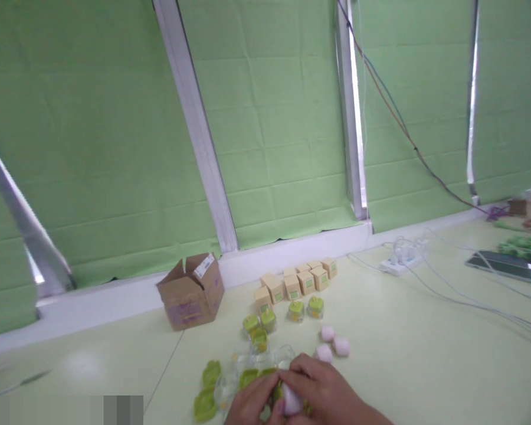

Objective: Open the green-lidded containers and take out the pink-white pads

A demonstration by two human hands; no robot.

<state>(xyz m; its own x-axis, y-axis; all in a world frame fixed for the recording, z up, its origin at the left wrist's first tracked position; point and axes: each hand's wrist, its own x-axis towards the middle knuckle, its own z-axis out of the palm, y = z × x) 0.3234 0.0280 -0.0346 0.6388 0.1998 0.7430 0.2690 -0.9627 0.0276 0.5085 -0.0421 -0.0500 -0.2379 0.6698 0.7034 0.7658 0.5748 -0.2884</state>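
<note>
At the bottom of the head view, my left hand (257, 396) and my right hand (321, 386) meet with fingertips close together. Between them is a pale pink rounded block (292, 400), its kind unclear, against a small green piece (278, 392) partly covered by my fingers. My right hand curls over the block; my left fingers close on the green piece. Loose pink blocks (336, 343) lie beyond my right hand. Green lids (205, 404) and clear plastic cups (226, 386) spread to the left and behind my hands.
Several assembled green-topped clear containers (296, 310) stand farther back, before rows of small beige boxes (292, 285). An open cardboard box (192, 295) sits at the back left. On the right are a white power strip (400, 263), trailing cables and a dark flat panel (508, 265).
</note>
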